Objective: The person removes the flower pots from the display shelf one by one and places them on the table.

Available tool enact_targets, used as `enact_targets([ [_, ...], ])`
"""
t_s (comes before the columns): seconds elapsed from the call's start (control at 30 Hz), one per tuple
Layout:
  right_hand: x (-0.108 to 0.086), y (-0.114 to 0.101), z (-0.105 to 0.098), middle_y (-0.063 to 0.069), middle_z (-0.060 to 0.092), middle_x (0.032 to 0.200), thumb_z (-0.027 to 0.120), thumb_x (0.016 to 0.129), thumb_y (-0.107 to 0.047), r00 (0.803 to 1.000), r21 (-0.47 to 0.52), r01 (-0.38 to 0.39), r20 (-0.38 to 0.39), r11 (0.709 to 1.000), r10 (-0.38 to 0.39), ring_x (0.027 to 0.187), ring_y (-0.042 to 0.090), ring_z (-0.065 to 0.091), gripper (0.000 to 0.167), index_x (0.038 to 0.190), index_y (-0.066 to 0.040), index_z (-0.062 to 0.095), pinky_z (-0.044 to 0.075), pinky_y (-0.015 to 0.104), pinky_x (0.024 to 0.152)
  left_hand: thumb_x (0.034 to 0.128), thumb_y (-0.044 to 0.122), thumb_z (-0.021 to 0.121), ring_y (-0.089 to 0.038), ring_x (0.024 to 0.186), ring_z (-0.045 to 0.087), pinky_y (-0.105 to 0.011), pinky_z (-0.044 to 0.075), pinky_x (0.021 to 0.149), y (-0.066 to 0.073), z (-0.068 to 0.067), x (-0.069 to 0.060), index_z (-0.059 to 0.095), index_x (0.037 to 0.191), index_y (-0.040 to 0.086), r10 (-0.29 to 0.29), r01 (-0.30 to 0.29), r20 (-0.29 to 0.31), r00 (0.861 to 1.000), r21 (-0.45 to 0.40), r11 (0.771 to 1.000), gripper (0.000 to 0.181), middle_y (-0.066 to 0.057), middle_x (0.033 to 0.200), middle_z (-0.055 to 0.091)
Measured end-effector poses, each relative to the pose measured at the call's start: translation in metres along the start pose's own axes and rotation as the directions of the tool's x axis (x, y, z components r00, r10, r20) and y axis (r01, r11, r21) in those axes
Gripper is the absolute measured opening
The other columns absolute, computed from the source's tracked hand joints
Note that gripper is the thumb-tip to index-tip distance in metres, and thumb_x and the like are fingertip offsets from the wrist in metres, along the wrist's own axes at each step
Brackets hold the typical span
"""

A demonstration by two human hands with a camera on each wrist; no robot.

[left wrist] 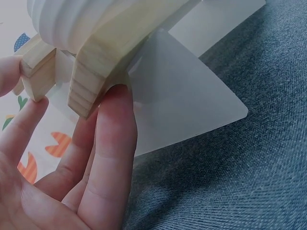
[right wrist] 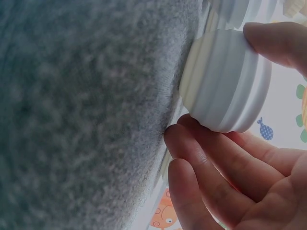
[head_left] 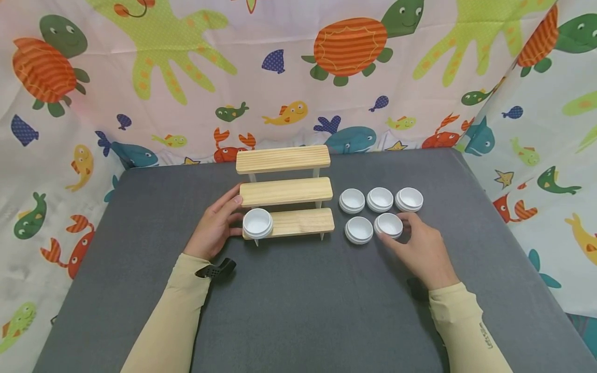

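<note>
A three-tier wooden display stand with pale planks on translucent supports stands on the grey surface. My left hand grips its left end, thumb and a finger pinching the middle plank. Other fingers touch the underside of the lowest plank. One white ribbed bowl sits at the left end of that plank. To the right of the stand, my right hand holds another white bowl between thumb and fingers. That bowl is the right one of the front pair.
Beside the held bowl is a second front bowl. Behind them three more white bowls stand in a row, the middle bowl among them. A curtain with sea-animal prints borders the back and sides of the grey table.
</note>
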State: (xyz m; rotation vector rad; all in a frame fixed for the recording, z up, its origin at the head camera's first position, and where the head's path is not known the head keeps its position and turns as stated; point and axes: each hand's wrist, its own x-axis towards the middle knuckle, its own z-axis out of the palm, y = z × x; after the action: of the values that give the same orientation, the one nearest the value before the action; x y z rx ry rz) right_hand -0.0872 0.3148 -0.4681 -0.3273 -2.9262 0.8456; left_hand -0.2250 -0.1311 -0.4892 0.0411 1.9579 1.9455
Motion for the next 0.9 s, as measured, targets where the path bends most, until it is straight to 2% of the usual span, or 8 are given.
enact_targets([
  [0.23, 0.0004, -0.0005, -0.0011, 0.022, 0.074, 0.129, 0.083, 0.093, -0.050, 1.000, 0.004, -0.007, 0.010, 1.000, 0.007, 0.114, 0.039, 0.068, 0.065, 0.138, -0.008, 0.062, 0.054, 0.060, 0.091, 0.1056, 0.057, 0.065, -0.024, 0.113, 0.068, -0.041, 0.066, 0.077, -0.0009, -0.0003, 0.0018, 0.042, 0.166, 0.042, 0.005, -0.005, -0.004, 1.000, 0.001, 1.000, 0.066, -0.010, 0.162, 0.051],
  [0.9, 0.0000, 0.0012, -0.0014, 0.021, 0.074, 0.128, 0.085, 0.092, -0.047, 1.000, 0.003, 0.016, 0.005, 1.000, -0.016, 0.114, 0.039, 0.069, 0.063, 0.136, -0.008, 0.062, 0.053, 0.060, 0.090, 0.1058, 0.057, 0.065, -0.025, 0.116, 0.066, -0.041, 0.066, 0.078, -0.0002, 0.0001, -0.0001, 0.041, 0.165, 0.044, -0.001, 0.001, -0.004, 1.000, 0.009, 1.000, 0.065, -0.010, 0.162, 0.051],
])
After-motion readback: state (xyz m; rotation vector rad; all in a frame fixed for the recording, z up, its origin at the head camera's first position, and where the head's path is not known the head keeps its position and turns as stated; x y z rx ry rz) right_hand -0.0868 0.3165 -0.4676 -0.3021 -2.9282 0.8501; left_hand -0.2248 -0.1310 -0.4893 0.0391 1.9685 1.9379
